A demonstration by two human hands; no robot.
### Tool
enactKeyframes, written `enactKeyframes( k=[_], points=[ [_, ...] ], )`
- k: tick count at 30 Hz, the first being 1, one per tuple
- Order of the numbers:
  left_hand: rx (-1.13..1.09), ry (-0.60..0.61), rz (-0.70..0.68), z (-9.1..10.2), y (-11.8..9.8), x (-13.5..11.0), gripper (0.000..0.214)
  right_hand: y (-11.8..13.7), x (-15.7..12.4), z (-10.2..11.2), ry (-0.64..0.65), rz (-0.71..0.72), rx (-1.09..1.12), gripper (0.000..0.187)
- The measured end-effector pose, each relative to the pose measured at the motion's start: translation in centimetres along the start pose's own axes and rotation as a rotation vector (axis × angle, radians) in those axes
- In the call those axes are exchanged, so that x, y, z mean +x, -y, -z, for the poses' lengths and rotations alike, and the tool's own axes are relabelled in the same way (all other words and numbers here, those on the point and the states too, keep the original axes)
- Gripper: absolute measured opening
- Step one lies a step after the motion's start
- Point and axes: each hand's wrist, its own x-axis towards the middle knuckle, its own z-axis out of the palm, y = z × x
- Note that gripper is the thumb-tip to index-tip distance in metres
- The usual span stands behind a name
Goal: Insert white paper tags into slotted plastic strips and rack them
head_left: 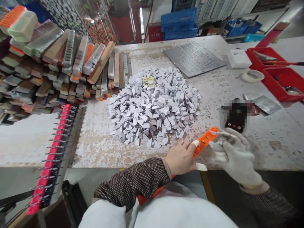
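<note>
My left hand (pixel 182 157), bare with white caps on thumb and forefinger, grips a long orange slotted strip (pixel 206 140) near its middle. My right hand (pixel 235 155), in a white glove, is curled round the strip's far end at the table's front edge. The strip's lower end runs down under my left forearm toward my lap. A big heap of small white folded tags (pixel 154 106) lies just beyond my hands, with a yellow slip (pixel 148 80) on top.
Stacked filled strips (pixel 59 66) cover the left side. A pink and black pin rack (pixel 54 155) runs along the left front. A metal plate (pixel 193 58), tape roll (pixel 253 76), red trays (pixel 281 79) and a blurred dark device (pixel 236 116) sit to the right.
</note>
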Motion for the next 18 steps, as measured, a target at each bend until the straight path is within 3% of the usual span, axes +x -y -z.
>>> enactKeyframes(
  k=[2,6,18],
  points=[
    [0.084,0.000,0.045,-0.3,0.4,0.1,0.081,-1.8,2.0,-0.4,-0.013,0.073,-0.136,0.019],
    [0.084,0.070,0.104,-1.1,0.6,-0.1,0.073,-2.7,3.9,-1.2,0.054,0.220,-0.330,0.024],
    [-0.023,0.009,0.112,-2.2,0.8,-0.3,0.066,-3.2,5.4,-0.4,0.204,0.385,-0.318,0.017]
  ],
)
